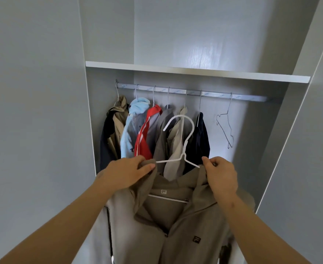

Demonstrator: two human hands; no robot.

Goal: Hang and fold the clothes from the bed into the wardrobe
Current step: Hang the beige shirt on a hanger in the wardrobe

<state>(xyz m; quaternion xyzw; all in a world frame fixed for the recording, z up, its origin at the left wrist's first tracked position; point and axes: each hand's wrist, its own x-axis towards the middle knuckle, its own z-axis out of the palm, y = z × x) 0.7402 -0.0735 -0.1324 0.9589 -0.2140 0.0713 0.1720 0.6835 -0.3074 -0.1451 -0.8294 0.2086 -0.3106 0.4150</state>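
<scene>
Fingers (147, 166): left hand (126, 174) pinches jacket (176, 235) | right hand (221, 176) pinches jacket | hanger (181, 115) inside

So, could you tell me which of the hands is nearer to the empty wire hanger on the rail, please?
Right. The right hand pinches the jacket almost directly below the empty wire hanger; the left hand grips its other shoulder, farther left.

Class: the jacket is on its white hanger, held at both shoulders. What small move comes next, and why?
Probably raise the jacket so the white hanger hooks over the rail, right of the navy garment: the left hand and right hand grip its shoulders, hook unhung.
</scene>
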